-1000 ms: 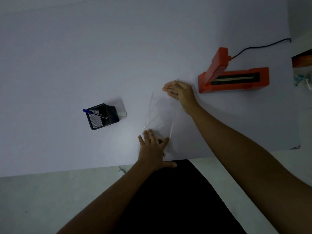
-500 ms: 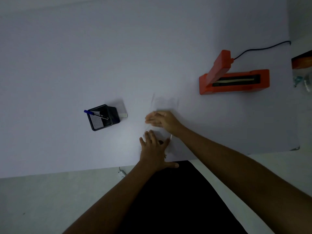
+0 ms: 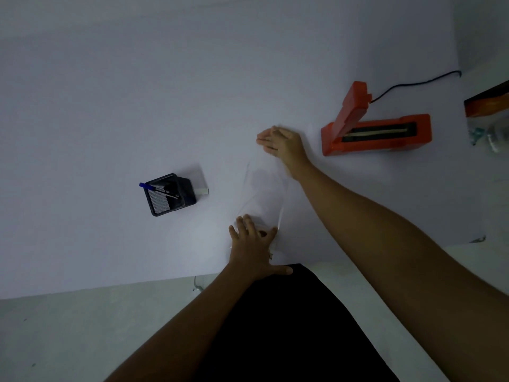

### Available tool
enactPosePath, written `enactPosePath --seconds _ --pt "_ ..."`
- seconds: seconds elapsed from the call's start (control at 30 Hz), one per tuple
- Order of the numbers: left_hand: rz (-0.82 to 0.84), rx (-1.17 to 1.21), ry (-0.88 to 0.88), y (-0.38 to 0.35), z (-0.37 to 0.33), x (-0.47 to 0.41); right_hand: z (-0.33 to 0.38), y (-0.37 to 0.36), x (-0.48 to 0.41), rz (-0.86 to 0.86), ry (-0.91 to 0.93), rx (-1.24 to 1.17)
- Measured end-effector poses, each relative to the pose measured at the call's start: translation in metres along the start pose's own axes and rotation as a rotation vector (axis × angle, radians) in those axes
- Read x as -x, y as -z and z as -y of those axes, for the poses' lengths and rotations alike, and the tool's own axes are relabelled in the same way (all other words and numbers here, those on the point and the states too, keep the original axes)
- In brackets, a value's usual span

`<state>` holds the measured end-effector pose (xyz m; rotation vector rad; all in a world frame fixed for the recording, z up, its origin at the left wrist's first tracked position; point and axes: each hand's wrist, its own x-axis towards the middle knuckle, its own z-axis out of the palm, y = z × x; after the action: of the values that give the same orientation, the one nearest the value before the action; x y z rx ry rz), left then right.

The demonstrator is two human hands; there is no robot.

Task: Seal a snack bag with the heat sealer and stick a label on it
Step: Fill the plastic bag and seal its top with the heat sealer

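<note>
Head view: flattening the clear bag before sealing.
The left hand (image 3: 252,241), fingers spread, pins the near end of the snack bag (image 3: 264,193) to the table (image 3: 110,106); the right hand (image 3: 281,142), fingers together, presses its far end, probably expelling air. The heat sealer (image 3: 377,133) stands open, right.

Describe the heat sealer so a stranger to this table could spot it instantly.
Start at the white table and look to its right side, just beyond the right hand. There lies the heat sealer, a long box with its lid raised and a black cord trailing away. It is the only bright orange thing on the tabletop.
</note>
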<state>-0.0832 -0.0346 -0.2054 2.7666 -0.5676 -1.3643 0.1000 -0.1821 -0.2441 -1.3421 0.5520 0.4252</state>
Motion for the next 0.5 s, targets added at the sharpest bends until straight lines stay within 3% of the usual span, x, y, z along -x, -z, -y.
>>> enactPosePath --seconds 0.13,0.23,0.5 --pt "0.014 -0.012 0.001 -0.001 0.001 -0.002 -0.016 0.017 0.021 -0.161 0.255 0.516" --pt "0.01 -0.016 0.003 -0.002 0.001 -0.006 -0.034 0.026 0.046 -0.152 0.247 0.818" --pt "-0.024 -0.049 0.004 -0.005 0.003 -0.007 -0.03 0.01 0.06 -0.101 0.17 1.153"
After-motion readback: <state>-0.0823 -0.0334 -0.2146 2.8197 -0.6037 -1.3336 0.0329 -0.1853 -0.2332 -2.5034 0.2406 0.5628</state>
